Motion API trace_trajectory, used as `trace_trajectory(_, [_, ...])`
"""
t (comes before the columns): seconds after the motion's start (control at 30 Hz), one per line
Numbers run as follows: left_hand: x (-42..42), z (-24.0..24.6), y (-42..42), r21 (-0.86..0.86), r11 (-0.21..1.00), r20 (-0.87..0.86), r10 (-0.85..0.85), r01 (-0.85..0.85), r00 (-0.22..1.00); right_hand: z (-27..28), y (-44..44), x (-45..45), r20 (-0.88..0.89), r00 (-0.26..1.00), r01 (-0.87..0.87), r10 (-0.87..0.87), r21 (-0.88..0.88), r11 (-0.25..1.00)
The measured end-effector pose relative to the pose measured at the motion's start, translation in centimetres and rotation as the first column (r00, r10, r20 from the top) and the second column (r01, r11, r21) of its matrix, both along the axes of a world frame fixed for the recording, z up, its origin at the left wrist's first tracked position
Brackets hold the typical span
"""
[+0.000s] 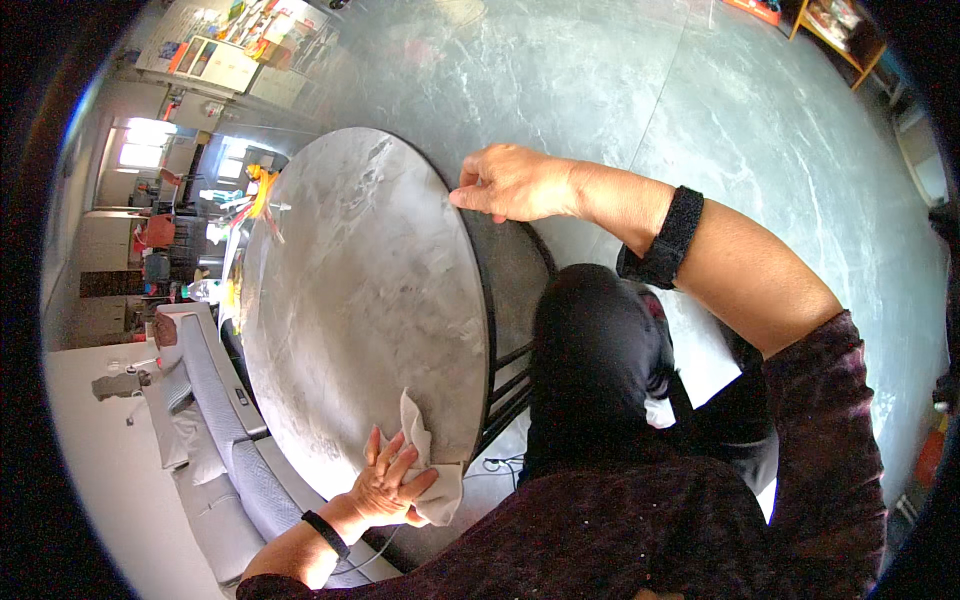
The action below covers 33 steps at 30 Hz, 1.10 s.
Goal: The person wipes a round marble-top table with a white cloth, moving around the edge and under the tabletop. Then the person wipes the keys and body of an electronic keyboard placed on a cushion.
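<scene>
A round table with a grey marble-patterned top (360, 285) and a dark rim stands before me. My left hand (386, 480) presses a pale, crumpled cloth (442, 491) on the near lower part of the tabletop; one corner of the cloth sticks up and another hangs at the rim. My right hand (510, 180) is at the table's right rim, thumb and fingers loosely bent with a small gap between them and nothing seen in it. Whether its fingertips touch the rim, I cannot tell. Each arm wears a black band.
A grey sofa (217, 420) runs along the table's left side. Past the far edge are a clear bottle (202, 291) and several small items. Under the top sit dark metal bars (510, 382), with a cable (502, 461) on the floor. A wooden shelf (836, 37) stands upper right.
</scene>
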State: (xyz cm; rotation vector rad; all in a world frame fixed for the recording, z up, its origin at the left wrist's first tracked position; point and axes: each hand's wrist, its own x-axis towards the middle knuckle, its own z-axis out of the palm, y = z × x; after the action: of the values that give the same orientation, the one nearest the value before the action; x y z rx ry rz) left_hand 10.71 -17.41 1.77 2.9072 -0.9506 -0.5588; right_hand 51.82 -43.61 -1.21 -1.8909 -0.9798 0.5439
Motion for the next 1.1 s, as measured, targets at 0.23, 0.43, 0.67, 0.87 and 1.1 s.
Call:
trace_trajectory(0.23, [-1.0, -0.2, 0.0, 0.034, 0.998, 0.039, 0.06, -0.062, 0.997, -2.3, 0.1, 4.4, -0.139, 0.988, -0.068, 0.063, -0.033, 0.997])
trace_trajectory(0.43, [-0.9, 0.1, -0.9, -0.064, 0.983, 0.005, 0.176, -0.175, 0.984, -0.8, 9.5, 9.0, -0.293, 0.952, -0.105, 0.095, -0.019, 0.994])
trace_trajectory(0.67, [-2.3, 1.2, -3.3, 0.226, 0.901, -0.12, 0.404, -0.371, 0.907, -4.1, 15.3, 10.1, -0.538, 0.832, -0.074, 0.136, 0.134, 0.988])
trace_trajectory(0.87, [-1.4, -1.6, -8.7, -0.062, 0.287, 0.113, 0.954, -0.956, 0.279, -5.6, 15.9, 10.5, -0.504, 0.838, -0.155, 0.21, 0.15, 0.977])
trace_trajectory(1.1, [1.5, -3.7, -10.7, -0.228, -0.134, 0.285, 0.938, -0.964, -0.198, -5.8, 15.8, 9.3, -0.562, 0.794, -0.132, 0.233, 0.215, 0.968])
